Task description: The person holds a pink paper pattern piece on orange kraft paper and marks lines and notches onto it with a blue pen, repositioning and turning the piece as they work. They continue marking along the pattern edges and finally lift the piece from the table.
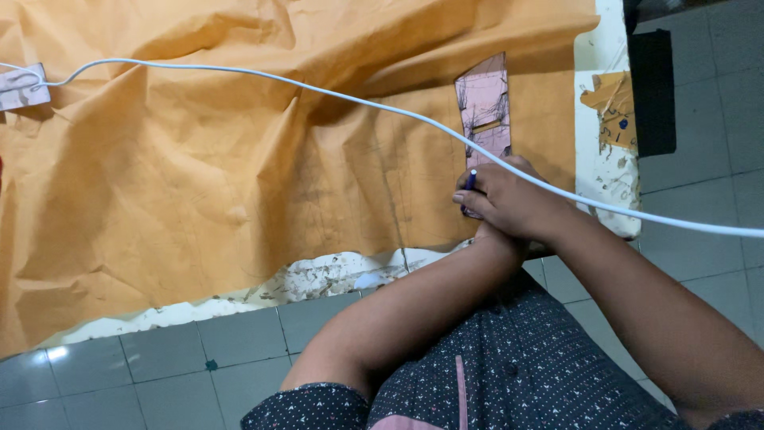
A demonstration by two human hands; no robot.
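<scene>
A wide sheet of crumpled orange fabric [199,175] covers the table. On its right part lies a narrow pink pattern piece [483,103] with dark scribbled marks. My right hand [513,203] rests on the lower end of that piece, fingers closed around a blue pen [469,181] whose tip meets the fabric. My left forearm reaches in from below, and my left hand [489,237] is tucked under my right wrist, almost wholly hidden, so its fingers do not show.
A white cable [263,76] runs across the fabric and over my right wrist to the right edge. A small pink piece [20,86] sits at the far left. The worn white table edge [318,279] borders grey floor tiles [159,374]. A black object [652,91] stands at the right.
</scene>
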